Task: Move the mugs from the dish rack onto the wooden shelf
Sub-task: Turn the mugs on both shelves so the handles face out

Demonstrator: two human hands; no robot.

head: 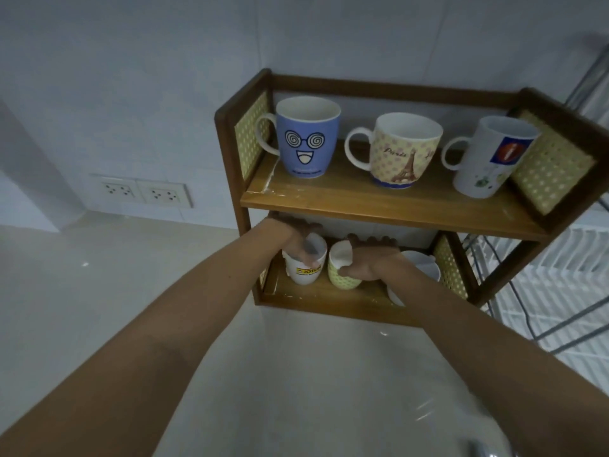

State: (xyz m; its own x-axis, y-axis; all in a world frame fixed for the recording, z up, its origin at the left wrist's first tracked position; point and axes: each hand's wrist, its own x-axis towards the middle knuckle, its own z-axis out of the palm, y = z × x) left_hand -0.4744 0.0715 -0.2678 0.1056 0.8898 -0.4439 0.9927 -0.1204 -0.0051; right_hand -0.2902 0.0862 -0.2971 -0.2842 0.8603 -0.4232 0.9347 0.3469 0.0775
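A wooden shelf with two tiers stands against the tiled wall. On its top tier stand a blue mug with a cartoon face, a yellow Paris mug and a white mug. Both my arms reach into the lower tier. My left hand grips the rim of a white mug with a yellow label. My right hand is closed over a green dotted mug beside it. A third white mug sits to the right, partly hidden by my right forearm.
The wire dish rack stands at the right, just past the shelf's side. Two wall sockets sit low on the wall at left. A pale counter runs under my arms.
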